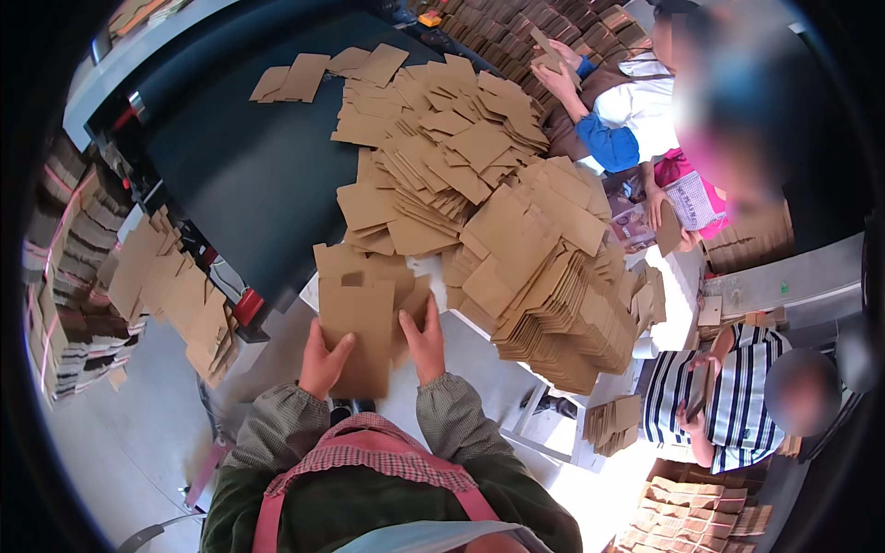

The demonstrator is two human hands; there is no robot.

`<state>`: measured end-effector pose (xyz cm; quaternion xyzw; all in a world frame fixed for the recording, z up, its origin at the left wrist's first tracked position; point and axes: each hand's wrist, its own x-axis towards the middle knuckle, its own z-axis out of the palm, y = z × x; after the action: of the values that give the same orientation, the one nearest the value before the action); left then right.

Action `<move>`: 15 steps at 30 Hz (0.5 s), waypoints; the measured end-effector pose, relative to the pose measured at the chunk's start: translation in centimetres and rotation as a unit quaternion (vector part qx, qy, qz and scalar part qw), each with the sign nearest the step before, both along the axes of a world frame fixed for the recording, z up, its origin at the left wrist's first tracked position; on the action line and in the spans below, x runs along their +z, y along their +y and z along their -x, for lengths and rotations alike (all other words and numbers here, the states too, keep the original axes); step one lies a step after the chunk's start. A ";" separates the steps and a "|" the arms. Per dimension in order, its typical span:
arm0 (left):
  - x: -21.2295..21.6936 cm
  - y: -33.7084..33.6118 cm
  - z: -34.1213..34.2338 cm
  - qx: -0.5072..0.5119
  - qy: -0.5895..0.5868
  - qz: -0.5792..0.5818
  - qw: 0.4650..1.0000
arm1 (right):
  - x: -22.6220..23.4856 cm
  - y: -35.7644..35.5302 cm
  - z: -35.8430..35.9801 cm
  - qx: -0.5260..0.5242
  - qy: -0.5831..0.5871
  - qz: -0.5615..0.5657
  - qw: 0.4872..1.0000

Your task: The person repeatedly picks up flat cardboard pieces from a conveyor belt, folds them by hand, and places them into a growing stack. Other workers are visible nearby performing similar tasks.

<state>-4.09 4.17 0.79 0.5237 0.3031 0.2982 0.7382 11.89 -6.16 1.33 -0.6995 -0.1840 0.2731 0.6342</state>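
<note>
Close in front of my body I hold flat brown cardboard blanks. My left hand point(324, 359) is closed on the left edge of an upright cardboard blank point(359, 323), its thumb lying across the front. On the other side my right hand point(424, 338) grips the edge of a further cardboard blank point(407, 297) that stands partly behind the first. My fingers behind the pieces are hidden. Just beyond lies a large loose heap of cardboard blanks point(479, 147). A tighter stack of blanks point(572, 323) stands on the white table to the right of my hands.
A dark conveyor belt point(230, 157) runs at the far left. Beside it, more blanks point(175, 286) and tied bundles point(69, 276) are piled. Co-workers at the right handle cardboard, one in a striped shirt point(728, 396). Bundles point(687, 516) lie at the lower right.
</note>
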 end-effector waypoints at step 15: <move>6.6 -0.8 -2.1 -0.179 0.117 -0.199 0.957 | 7.7 0.4 1.4 0.221 0.169 -0.193 0.941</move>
<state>-2.03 3.35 7.43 0.7366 0.2236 0.1523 0.6199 10.47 -5.80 9.06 -0.4491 -0.2730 0.4804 0.7022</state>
